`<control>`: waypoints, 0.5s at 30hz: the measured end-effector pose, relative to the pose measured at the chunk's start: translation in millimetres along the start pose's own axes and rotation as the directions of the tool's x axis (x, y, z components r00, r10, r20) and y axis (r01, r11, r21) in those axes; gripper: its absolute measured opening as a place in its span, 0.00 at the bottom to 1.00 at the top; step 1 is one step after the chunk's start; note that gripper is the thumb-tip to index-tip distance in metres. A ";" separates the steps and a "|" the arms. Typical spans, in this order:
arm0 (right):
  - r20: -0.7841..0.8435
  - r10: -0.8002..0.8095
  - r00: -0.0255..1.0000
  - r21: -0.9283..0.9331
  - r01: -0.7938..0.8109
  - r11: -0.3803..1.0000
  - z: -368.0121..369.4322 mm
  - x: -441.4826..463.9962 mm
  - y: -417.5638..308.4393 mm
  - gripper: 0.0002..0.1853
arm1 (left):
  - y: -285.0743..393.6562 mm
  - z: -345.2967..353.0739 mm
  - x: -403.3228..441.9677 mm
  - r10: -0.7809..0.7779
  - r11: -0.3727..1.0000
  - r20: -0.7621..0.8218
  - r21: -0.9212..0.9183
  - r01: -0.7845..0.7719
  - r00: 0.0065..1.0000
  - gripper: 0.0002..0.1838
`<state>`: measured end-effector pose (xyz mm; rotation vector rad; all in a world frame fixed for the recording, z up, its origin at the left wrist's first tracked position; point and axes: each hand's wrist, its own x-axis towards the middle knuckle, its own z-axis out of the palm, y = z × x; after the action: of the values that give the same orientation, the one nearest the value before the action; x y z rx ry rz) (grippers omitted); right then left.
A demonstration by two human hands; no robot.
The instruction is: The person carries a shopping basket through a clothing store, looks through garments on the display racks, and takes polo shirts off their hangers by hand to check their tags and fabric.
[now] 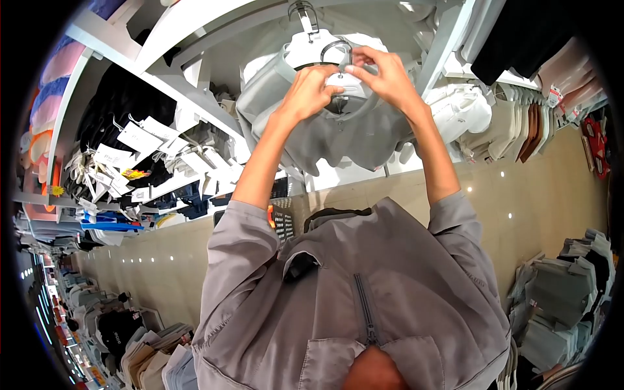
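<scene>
A grey shirt (370, 133) hangs in front of me on a clothes hanger (337, 45) with a dark curved hook. My left hand (311, 92) is closed at the left side of the hanger's neck, by the shirt's collar. My right hand (388, 77) pinches the hanger just below its hook, thumb and fingers bent together. Other shirts hang close behind this one, a white shirt (305, 49) and a lighter grey shirt (266, 94) among them. The parts of the hanger under my fingers are hidden.
White shelving (156, 78) with tagged garments (136, 140) stands to the left. Folded white clothes (461, 110) and a row of hanging garments (520, 127) are on the right. A black perforated basket (283, 223) sits below, partly hidden by my clothing. Grey garments (562, 292) hang at lower right.
</scene>
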<state>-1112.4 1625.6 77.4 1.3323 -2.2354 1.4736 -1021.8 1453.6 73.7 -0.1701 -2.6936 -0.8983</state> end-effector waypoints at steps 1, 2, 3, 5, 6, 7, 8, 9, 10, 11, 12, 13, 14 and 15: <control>-0.010 -0.024 1.000 0.029 0.024 0.999 -3.4 3.9 -7.5 0.17 | 3.1 -0.3 -1.0 -0.004 1.000 0.005 0.002 0.004 1.000 0.20; -0.019 -0.048 0.999 0.060 0.050 0.997 -5.9 7.0 -14.0 0.17 | 6.0 -0.8 -2.7 -0.008 1.000 0.007 0.000 0.008 1.000 0.20; 0.007 -0.053 0.999 0.074 0.052 0.996 -7.6 9.1 -18.8 0.15 | 9.1 -1.4 -4.3 -0.026 1.000 0.024 0.007 0.026 0.999 0.20; 0.018 -0.046 0.999 0.051 0.046 0.998 -8.6 10.5 -20.5 0.14 | 14.9 -3.9 -8.6 -0.052 0.999 0.038 0.015 0.052 0.998 0.20; 0.026 -0.041 0.999 0.024 0.040 0.999 -7.4 10.4 -20.2 0.12 | 17.8 -5.1 -11.8 -0.047 0.999 0.036 0.024 0.046 0.998 0.20; 0.035 -0.041 0.999 0.028 0.040 0.999 -4.3 9.2 -19.3 0.12 | 18.3 -5.1 -14.4 -0.043 0.999 0.033 0.033 0.042 0.999 0.19; -0.018 -0.030 0.999 0.064 0.031 0.997 -0.1 6.7 -17.9 0.12 | 15.9 -3.1 -16.7 -0.054 0.998 0.029 0.030 0.053 0.998 0.19; -0.070 -0.015 0.997 0.100 0.021 0.995 3.6 3.8 -16.7 0.12 | 13.0 -0.3 -19.3 -0.010 1.000 0.004 0.029 0.010 1.000 0.19; -0.059 -0.013 0.998 0.103 0.019 0.994 6.5 1.2 -15.8 0.12 | 10.7 2.0 -21.4 0.034 0.999 -0.021 0.029 -0.033 0.999 0.19; -0.091 -0.001 0.996 0.071 0.008 0.997 8.8 -1.2 -14.8 0.12 | 8.7 3.9 -22.8 0.024 0.999 -0.024 0.026 -0.023 0.999 0.19; -0.123 0.009 0.992 0.039 -0.005 0.999 10.9 -3.0 -14.3 0.12 | 8.1 4.8 -23.9 0.040 0.998 -0.029 0.044 -0.039 0.999 0.18; -0.113 0.012 0.993 0.042 -0.007 0.999 12.9 -5.0 -14.5 0.12 | 8.1 5.7 -25.6 0.055 0.997 -0.032 0.062 -0.053 0.998 0.18; -0.126 0.036 0.991 0.035 -0.032 0.999 14.4 -6.8 -14.9 0.13 | 8.7 6.2 -27.3 0.047 0.997 -0.032 0.059 -0.045 0.998 0.18; -0.141 0.059 0.988 0.027 -0.056 0.998 14.9 -7.9 -16.8 0.14 | 11.1 5.4 -28.4 0.017 0.998 -0.021 0.065 -0.016 1.000 0.17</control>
<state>-1090.5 1616.3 76.7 1.1391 -2.1902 1.5655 -994.0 1465.1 67.0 -0.1675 -2.6934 -0.8029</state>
